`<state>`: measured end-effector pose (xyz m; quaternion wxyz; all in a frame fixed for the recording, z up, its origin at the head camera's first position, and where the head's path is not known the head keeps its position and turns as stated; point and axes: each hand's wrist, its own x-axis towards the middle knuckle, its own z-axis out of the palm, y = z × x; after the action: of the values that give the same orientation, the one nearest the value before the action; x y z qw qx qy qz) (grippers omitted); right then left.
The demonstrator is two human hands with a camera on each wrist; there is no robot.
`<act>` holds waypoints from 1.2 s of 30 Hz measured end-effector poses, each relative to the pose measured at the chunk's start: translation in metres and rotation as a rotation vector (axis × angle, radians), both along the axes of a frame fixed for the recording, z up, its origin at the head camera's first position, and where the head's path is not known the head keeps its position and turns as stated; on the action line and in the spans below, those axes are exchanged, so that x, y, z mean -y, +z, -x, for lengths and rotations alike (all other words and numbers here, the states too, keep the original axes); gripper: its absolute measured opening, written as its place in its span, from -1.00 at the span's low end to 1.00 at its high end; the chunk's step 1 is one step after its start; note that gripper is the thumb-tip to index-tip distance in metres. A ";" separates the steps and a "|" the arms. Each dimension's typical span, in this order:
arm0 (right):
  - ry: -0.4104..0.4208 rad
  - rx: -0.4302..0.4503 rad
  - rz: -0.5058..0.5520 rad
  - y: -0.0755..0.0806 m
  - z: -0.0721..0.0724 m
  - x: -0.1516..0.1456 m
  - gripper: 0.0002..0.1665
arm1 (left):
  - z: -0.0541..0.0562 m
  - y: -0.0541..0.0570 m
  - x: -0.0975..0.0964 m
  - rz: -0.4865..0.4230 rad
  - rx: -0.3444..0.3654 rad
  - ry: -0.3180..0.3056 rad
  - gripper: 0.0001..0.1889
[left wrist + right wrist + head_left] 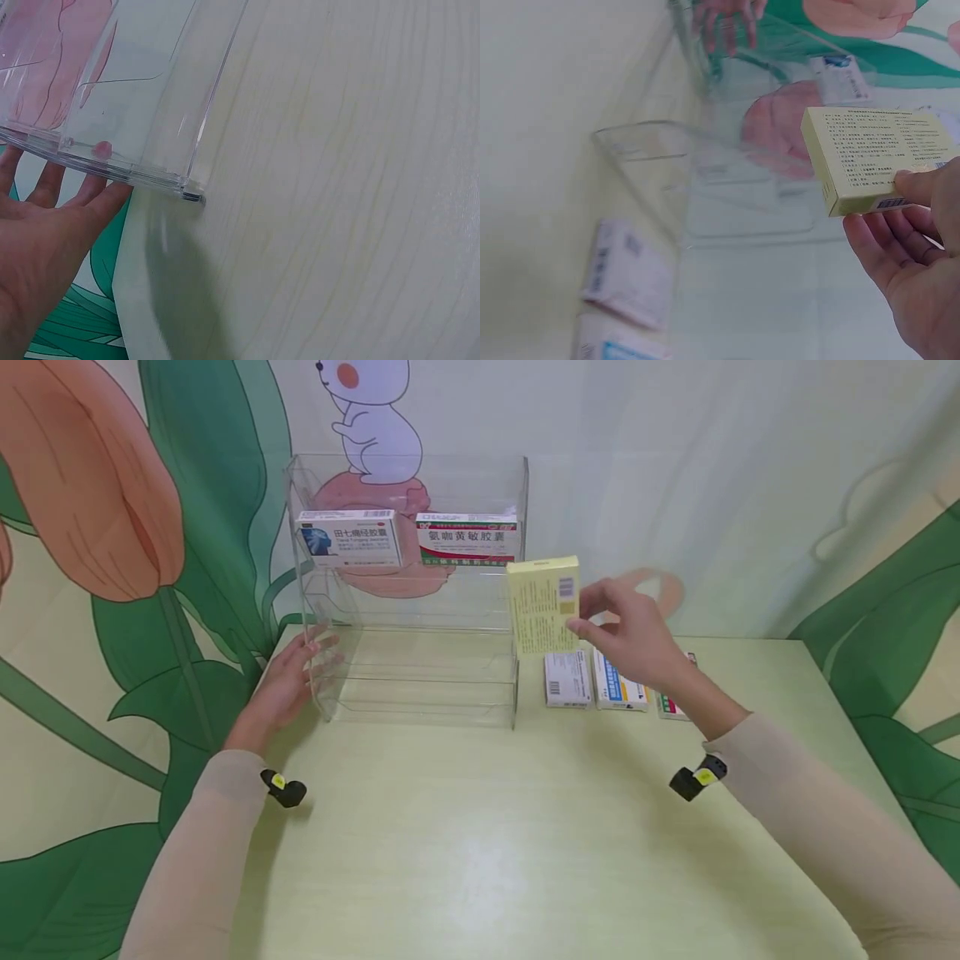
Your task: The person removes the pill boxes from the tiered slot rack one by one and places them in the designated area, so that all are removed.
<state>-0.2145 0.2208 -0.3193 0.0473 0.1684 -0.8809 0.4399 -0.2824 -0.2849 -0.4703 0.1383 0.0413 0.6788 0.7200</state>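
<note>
My right hand (630, 627) pinches a pale yellow medicine box (543, 608) by its right edge, thumb on the printed face. In the head view the box is held upright, overlapping the right side of a clear acrylic shelf rack (427, 693). In the right wrist view the yellow box (877, 150) shows small print and a barcode at the end near the fingers. At the rack's left side, my left hand (288, 681) rests its extended fingers against the clear panel. The left wrist view shows those fingertips (96, 187) along the panel's edge.
On the rack's upper shelf sit a white-and-blue medicine box (351, 539) and a red-and-green one (467, 540). Right of the rack, a white box (567, 680), a blue-and-yellow box (619, 685) and a partly hidden box (673, 706) lie on the table (480, 852). A patterned curtain hangs behind.
</note>
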 end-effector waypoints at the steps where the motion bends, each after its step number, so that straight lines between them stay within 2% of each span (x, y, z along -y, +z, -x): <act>1: -0.004 0.028 0.003 -0.005 -0.003 -0.006 -0.68 | 0.000 0.000 0.000 0.004 0.000 0.000 -0.41; 8: -0.076 0.135 -0.011 -0.050 -0.026 -0.041 -0.60 | -0.001 0.002 0.000 0.000 0.016 0.000 -0.41; 14: -0.057 0.304 0.126 -0.097 -0.041 -0.054 -0.61 | -0.002 0.001 0.000 -0.007 0.007 -0.009 -0.41; 20: -0.056 0.409 0.138 -0.130 -0.056 -0.060 -0.60 | -0.004 0.005 -0.002 -0.003 0.007 -0.008 -0.41; 27: -0.037 0.435 0.101 -0.151 -0.062 -0.059 -0.50 | -0.005 0.005 -0.001 -0.010 -0.001 -0.009 -0.41; 36: -0.033 0.497 0.074 -0.157 -0.065 -0.057 -0.48 | -0.004 0.003 0.000 0.009 -0.004 -0.008 -0.41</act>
<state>-0.1499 0.2780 -0.4764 -0.1572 0.0387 -0.8514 0.4989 -0.2787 -0.2844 -0.4670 0.1399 0.0446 0.6822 0.7163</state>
